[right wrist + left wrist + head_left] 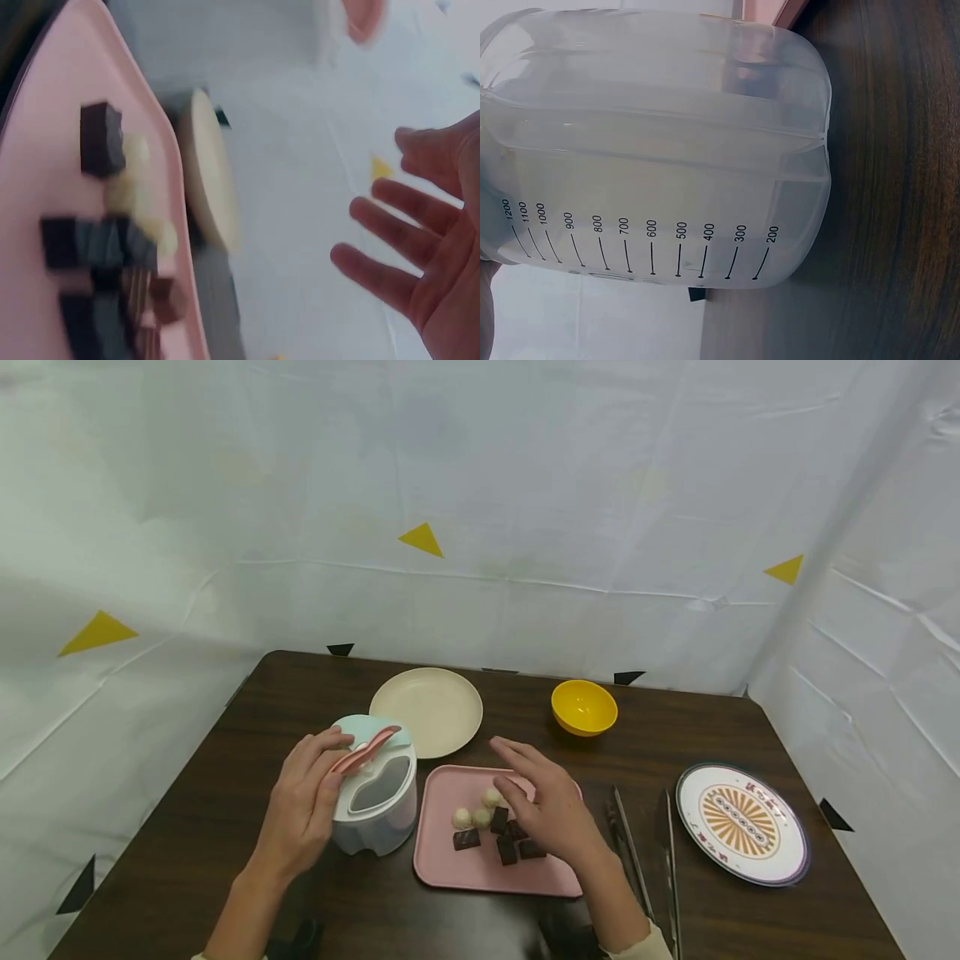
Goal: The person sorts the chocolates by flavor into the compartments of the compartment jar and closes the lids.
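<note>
A clear plastic container (667, 150) with printed measuring marks stands on the table, left of the pink tray. Its white and mint lid (378, 747) has a pink handle (367, 752) and a grey window. My left hand (300, 793) is at the left of this lid, thumb and fingers pinching the near end of the handle. At the edge of the left wrist view only a bit of this hand shows. Over the right part of the pink tray (442, 868) hovers my right hand (551, 802), its fingers spread and holding nothing. Dark brown blocks (507, 850) and cream balls (462, 817) lie on the tray.
Behind the container is a cream plate (442, 710). A yellow bowl (583, 710) stands at the back, right of centre. To the tray's right lie metal tongs (633, 852) and another long metal utensil (672, 877), then a patterned plate (780, 818).
</note>
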